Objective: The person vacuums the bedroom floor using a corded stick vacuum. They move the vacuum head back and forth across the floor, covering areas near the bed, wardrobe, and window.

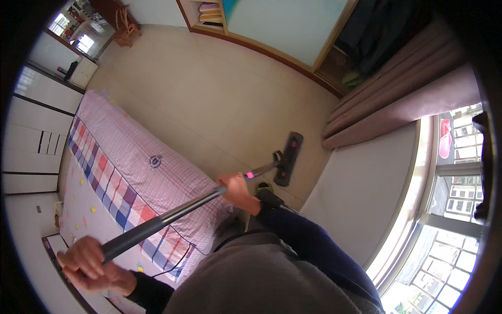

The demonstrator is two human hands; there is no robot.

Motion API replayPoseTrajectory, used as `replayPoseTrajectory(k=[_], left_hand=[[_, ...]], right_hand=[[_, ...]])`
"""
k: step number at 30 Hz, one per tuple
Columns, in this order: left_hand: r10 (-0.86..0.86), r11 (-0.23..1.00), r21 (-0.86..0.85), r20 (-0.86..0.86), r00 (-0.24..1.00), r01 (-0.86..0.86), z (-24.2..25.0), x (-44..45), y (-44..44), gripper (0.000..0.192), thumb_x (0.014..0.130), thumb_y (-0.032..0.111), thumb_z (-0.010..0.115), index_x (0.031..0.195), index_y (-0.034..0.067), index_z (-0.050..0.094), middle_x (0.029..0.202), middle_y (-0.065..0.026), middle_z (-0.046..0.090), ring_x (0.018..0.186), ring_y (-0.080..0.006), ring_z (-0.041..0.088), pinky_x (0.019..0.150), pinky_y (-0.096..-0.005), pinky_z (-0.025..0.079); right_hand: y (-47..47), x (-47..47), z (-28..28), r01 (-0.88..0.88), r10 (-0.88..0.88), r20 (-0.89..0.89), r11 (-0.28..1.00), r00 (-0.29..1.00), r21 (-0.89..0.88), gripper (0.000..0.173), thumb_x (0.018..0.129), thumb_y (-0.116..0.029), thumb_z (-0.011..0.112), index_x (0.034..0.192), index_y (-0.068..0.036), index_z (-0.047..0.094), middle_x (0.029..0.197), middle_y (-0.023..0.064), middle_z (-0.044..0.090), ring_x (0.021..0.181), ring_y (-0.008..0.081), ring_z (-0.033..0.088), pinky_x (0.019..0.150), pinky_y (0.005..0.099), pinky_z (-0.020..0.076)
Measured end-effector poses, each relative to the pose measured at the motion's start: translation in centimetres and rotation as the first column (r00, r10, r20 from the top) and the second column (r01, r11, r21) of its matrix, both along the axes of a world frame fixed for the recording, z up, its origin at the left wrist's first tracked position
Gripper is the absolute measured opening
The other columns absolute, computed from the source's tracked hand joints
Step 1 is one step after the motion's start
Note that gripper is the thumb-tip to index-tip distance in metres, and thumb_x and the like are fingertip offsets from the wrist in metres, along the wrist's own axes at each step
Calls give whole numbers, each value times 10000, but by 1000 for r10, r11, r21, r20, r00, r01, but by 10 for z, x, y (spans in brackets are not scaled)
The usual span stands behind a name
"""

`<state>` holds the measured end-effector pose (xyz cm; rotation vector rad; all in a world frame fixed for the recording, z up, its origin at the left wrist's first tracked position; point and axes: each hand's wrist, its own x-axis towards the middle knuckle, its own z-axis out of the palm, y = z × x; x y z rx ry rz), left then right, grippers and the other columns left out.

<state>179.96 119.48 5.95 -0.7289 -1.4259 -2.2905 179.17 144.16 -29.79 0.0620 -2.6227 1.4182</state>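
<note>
A flat mop with a metal pole (191, 205) runs diagonally across the view, from lower left to the middle right. Around the end of its grey foam grip (135, 238) my left hand (88, 263) is closed, slightly blurred. My right hand (237, 192) grasps the pole lower down, near a grey collar. Beyond it, the dark rectangular mop head (290, 159) lies on the tiled floor (227, 90), close to the wall below the window. Part of one green shoe (263, 187) shows beside the pole; the rest of my feet is hidden.
A bed (149, 165) with pink checked bedding stands along the left. Mauve curtains (392, 86) hang at the right by a bright window (451, 196). A cabinet with sliding doors (286, 27) lines the far side, and a wooden chair (126, 29) stands far left.
</note>
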Motion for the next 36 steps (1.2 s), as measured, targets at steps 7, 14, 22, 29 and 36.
replayPoseTrajectory(k=[7,14,22,29,36], left_hand=[[250,954,-145,-92,964,-261,22,11,65,330,991,258,410,676,176,353,426,40,293,424,-67,247,586,-272,305],[264,884,-333,-226,938,-329,10,4,129,258,993,279,411,813,107,480,446,69,341,372,-28,277,485,-201,291],[91,996,34,-179,980,-86,42,-18,113,262,997,193,452,1123,-35,480,432,58,417,298,14,327,334,-127,256],[-201,980,-18,-48,978,200,1,-64,142,145,993,141,444,863,87,481,445,32,468,316,-23,410,382,-187,320],[-128,983,-133,-6,992,126,-21,-89,124,170,1002,243,446,888,135,510,507,8,483,393,-67,427,454,-253,354]], right_hand=[[5,-115,1,-264,216,-269,952,939,-155,64,703,-87,617,693,-87,553,674,125,592,682,354,579,632,429,395],[72,-126,11,-312,272,-249,940,929,-137,81,651,-70,610,711,-72,556,694,112,595,692,349,583,603,428,420],[110,-9,44,-223,211,-104,967,972,-123,150,616,-22,648,748,-83,613,717,132,611,747,367,597,678,442,431],[167,-11,22,33,-28,-82,998,996,54,156,639,-30,645,758,-114,591,659,63,600,683,315,595,666,410,388],[156,-62,-2,79,-66,-142,993,988,89,75,689,-32,595,737,-82,565,656,116,573,673,343,567,641,439,391]])
